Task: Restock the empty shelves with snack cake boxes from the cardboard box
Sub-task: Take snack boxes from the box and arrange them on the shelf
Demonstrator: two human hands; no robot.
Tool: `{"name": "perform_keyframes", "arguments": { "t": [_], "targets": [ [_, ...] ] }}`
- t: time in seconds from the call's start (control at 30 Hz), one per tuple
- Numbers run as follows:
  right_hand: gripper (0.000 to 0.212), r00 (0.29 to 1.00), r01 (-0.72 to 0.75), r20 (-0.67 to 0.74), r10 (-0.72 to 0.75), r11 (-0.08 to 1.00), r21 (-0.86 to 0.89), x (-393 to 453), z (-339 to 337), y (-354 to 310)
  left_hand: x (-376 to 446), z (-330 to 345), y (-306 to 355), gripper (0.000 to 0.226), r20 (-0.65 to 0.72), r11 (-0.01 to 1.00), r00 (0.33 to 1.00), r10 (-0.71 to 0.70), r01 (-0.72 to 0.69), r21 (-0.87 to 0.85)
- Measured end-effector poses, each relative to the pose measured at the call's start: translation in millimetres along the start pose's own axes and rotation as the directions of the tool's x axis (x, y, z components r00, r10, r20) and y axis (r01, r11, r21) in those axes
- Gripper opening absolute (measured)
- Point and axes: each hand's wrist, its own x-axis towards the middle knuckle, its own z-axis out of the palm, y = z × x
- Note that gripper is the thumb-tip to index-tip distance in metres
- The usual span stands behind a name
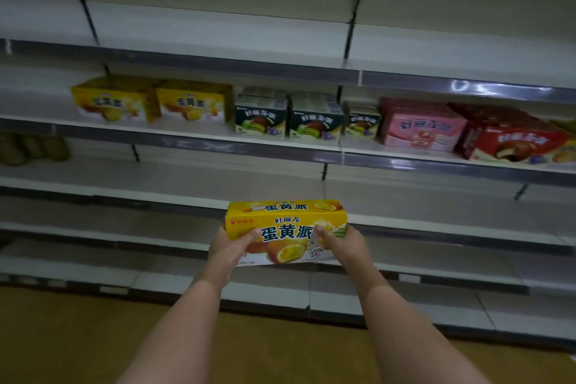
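Both hands carry one yellow box (pixel 285 229) out in front of the chest: the left hand (pixel 230 248) grips its left end with the thumb laid across the printed front, and the right hand (pixel 342 243) grips the right end the same way, fingers curled round behind where they cannot be seen. Held so, the box is tilted with its top face toward the shelves, just short of the bare shelf (pixel 436 221) beyond the knuckles. It looks like thin printed card, stiff along the edges but likely to dent if squeezed on the broad faces, and probably light for its bulk (individually wrapped cakes inside, I would judge), so the short ends are the sensible place to hold it; the glossy print may be a little slippery. The writing reads 好丽友 above large characters 蛋黄派, repeated on the top face, with a small red logo at the left and "22%" near the right thumb. Up and to the left of the hands, two matching yellow boxes (pixel 149 101) sit side by side on the stocked shelf (pixel 193 135); to their right come dark green boxes (pixel 290 117), a pink box (pixel 420 126) and a red box (pixel 511 140), whose blurred lettering seems to be the same brand, though I cannot read it surely.
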Motion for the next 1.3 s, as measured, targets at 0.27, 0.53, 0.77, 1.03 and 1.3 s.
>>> {"name": "perform_keyframes", "arguments": {
  "t": [0.27, 0.53, 0.77, 1.03, 1.3],
  "targets": [
    [0.044, 0.995, 0.098, 0.025, -0.099, 0.995, 0.029, 61.2, 59.1, -68.9, 66.3, -52.5, 36.1, 0.048, -0.120, 0.998, 0.992, 0.038, -0.043, -0.039],
    [0.046, 0.986, 0.161, 0.030, -0.164, 0.984, 0.076, 126.7, 108.9, -149.3, 149.3, -101.9, 89.6, 0.056, -0.194, 0.996, 0.978, 0.076, -0.083, -0.030],
    [0.050, 0.973, 0.225, 0.037, -0.229, 0.970, 0.092, 163.2, 146.2, -199.1, 206.6, -137.4, 113.1, 0.058, -0.235, 0.989, 0.966, 0.106, -0.126, -0.074],
    [0.052, 0.980, 0.199, -0.020, -0.198, 0.979, 0.040, 201.8, 191.0, -260.0, 276.2, -182.6, 142.4, 0.059, -0.227, 0.980, 0.956, 0.185, -0.197, -0.035],
    [0.055, 0.992, 0.071, -0.094, -0.080, 0.992, -0.103, 236.9, 246.2, -309.0, 361.1, -230.7, 175.6, 0.063, -0.133, 0.978, 0.973, 0.186, -0.170, 0.120]
  ]
}}
